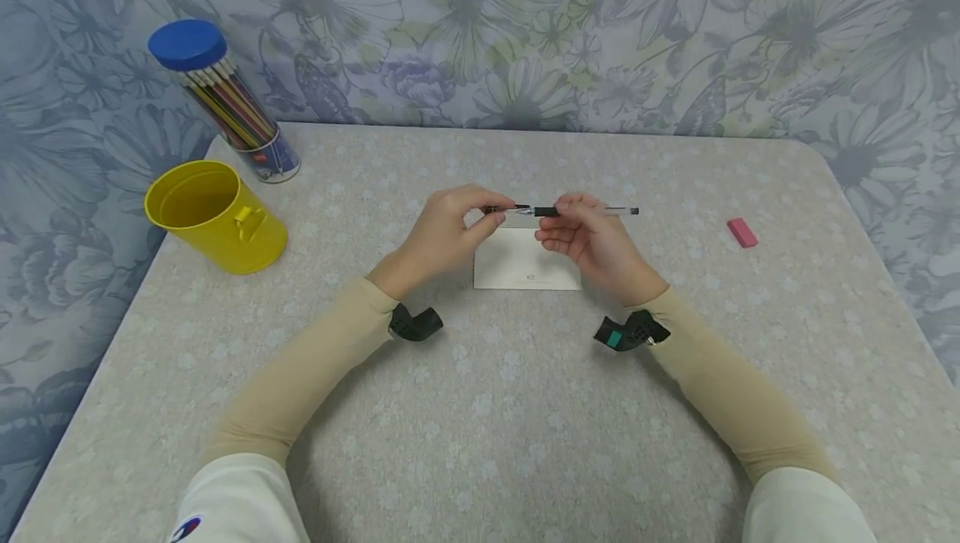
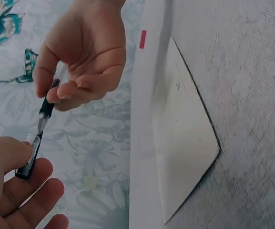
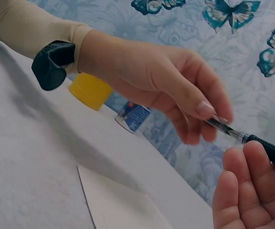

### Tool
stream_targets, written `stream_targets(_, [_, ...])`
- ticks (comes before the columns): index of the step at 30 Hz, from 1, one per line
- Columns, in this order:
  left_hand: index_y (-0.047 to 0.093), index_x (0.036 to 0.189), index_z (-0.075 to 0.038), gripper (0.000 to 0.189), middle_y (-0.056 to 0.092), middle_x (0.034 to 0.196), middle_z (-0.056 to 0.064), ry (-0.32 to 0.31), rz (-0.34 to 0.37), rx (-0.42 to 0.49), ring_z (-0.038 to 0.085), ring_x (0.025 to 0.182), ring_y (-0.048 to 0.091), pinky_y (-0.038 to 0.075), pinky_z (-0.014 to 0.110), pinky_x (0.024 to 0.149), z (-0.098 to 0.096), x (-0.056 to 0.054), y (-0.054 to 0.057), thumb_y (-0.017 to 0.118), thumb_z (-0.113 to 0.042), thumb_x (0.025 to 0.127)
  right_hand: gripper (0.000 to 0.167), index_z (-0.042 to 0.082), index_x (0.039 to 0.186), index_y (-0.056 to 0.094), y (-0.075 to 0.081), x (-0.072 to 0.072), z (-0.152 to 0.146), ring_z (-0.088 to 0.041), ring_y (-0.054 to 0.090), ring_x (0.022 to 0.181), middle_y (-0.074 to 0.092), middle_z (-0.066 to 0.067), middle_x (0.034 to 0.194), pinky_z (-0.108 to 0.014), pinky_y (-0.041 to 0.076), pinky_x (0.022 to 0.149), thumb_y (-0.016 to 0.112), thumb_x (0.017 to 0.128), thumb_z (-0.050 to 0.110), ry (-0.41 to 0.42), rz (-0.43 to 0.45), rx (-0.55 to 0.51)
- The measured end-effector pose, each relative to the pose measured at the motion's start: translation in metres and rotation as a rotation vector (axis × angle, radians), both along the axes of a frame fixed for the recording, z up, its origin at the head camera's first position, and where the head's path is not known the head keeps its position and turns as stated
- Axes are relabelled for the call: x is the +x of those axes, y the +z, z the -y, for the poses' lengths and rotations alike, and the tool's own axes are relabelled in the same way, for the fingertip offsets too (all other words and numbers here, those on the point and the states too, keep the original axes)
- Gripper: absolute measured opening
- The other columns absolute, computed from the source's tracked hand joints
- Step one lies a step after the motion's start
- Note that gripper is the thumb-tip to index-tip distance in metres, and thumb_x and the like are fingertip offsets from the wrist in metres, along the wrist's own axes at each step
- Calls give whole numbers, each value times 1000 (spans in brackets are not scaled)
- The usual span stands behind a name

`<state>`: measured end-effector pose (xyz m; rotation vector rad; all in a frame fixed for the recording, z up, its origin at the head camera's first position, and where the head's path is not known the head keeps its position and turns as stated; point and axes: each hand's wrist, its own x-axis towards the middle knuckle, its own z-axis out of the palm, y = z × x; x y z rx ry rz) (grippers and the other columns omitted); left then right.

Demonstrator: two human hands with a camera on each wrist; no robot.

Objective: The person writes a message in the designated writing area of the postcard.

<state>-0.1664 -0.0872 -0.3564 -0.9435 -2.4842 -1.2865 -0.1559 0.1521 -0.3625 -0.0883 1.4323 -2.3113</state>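
My right hand pinches a clear-barrelled pen with a dark grip between thumb and fingers. At the pen's tip end, my left hand pinches the pen cap, clear with a dark clip. Cap and tip lie in one line; in the left wrist view the metal tip reaches the cap's mouth. Both hands are raised over a cream booklet or card lying on the table, which carries a small mark near its front edge.
A yellow cup-shaped bucket stands at the left. Behind it is a clear tube of pencils with a blue lid. A pink eraser lies at the right. The patterned wall borders the table's far edge.
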Motion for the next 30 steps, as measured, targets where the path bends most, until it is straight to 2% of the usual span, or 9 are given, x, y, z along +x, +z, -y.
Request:
stream_targets(2, [76, 113, -1, 19, 77, 110, 14, 26, 7, -12, 26, 98, 73, 57, 48, 83, 5, -3, 0, 67, -5, 97, 19, 13, 99, 54, 0, -2, -6, -14, 74, 81, 77, -1, 84, -25, 59, 80, 38, 109, 9, -20, 23, -15])
stream_targets(5, [76, 114, -2, 19, 77, 111, 14, 70, 22, -33, 26, 96, 72, 56, 46, 79, 14, -9, -1, 67, -6, 97, 20, 12, 99, 53, -3, -6, -14, -15, 75, 82, 77, -2, 84, -25, 59, 80, 36, 109, 9, -45, 49, -38])
stream_targets(9, [76, 116, -2, 21, 76, 114, 15, 116, 66, -65, 27, 95, 71, 54, 44, 80, 28, -21, -5, 65, -7, 98, 21, 12, 98, 53, -6, -8, -23, -16, 74, 83, 77, -3, 84, -26, 58, 81, 36, 109, 10, -58, 67, -17])
stream_targets(11, [75, 116, -2, 21, 76, 115, 15, 138, 85, -87, 27, 94, 71, 53, 44, 78, 36, -28, -8, 65, -7, 99, 20, 13, 98, 53, -7, -9, -27, -15, 74, 83, 77, -2, 84, -25, 58, 81, 37, 109, 10, -62, 66, 0])
stream_targets(17, [75, 115, -1, 20, 76, 114, 16, 213, 95, -153, 31, 98, 72, 55, 44, 84, 58, -48, -25, 65, -4, 98, 14, 12, 102, 51, -6, -10, -34, -16, 74, 83, 77, -3, 85, -25, 58, 80, 39, 109, 11, -75, 85, 1])
stream_targets(20, [75, 115, -1, 21, 76, 115, 17, 239, 125, -187, 33, 101, 72, 55, 46, 87, 67, -55, -30, 65, -4, 97, 12, 12, 103, 49, -6, -11, -37, -16, 74, 83, 77, -3, 85, -25, 58, 80, 39, 109, 12, -78, 86, 1])
stream_targets(24, [75, 117, -1, 22, 75, 118, 17, 274, 183, -245, 34, 106, 71, 55, 47, 93, 76, -62, -33, 66, -6, 97, 13, 12, 103, 50, -7, -11, -41, -16, 74, 83, 77, -3, 84, -25, 58, 80, 39, 109, 12, -83, 81, -2])
stream_targets(30, [77, 117, -3, 23, 76, 117, 18, 308, 183, -378, 33, 103, 72, 54, 48, 93, 81, -64, -33, 67, -9, 97, 20, 12, 98, 55, -9, -11, -46, -16, 75, 82, 77, -3, 84, -25, 58, 79, 39, 110, 11, -93, 71, 1])
